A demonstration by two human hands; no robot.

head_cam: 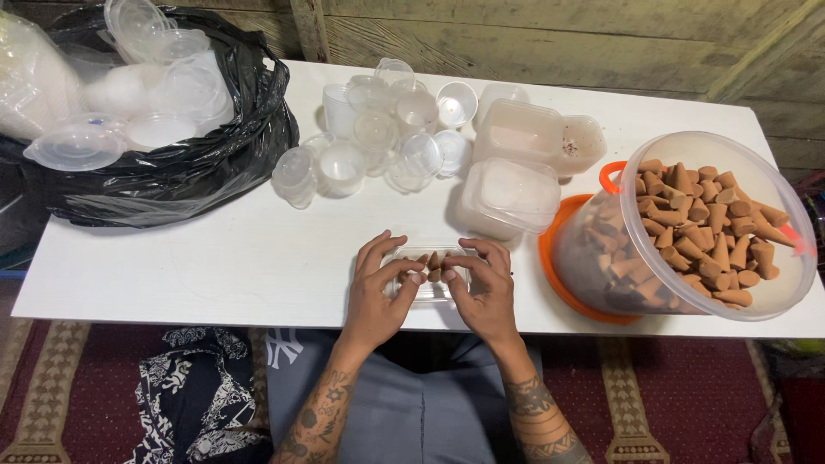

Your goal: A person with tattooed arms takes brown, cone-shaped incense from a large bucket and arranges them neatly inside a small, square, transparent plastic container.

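Down low, nearest of all, grey trousers and two tattooed forearms rising side by side to the white table. Far off the left hand's side sits a black bag stuffed with clear lids. Right of the right hand, a big clear bucket lies tipped on its side, packed with brown cones. Beyond the hands, away from the body, stacked clear tubs, and left of those a cluster of small cups. Between the hands lies a small clear tray, cones lined up inside. Left hand: palm down, fingers curled, tips pinching at a cone. Right hand mirrors it, fingers bent inward, tips pressing cones at the tray's middle. Neither hand is flat open; both pinch lightly.
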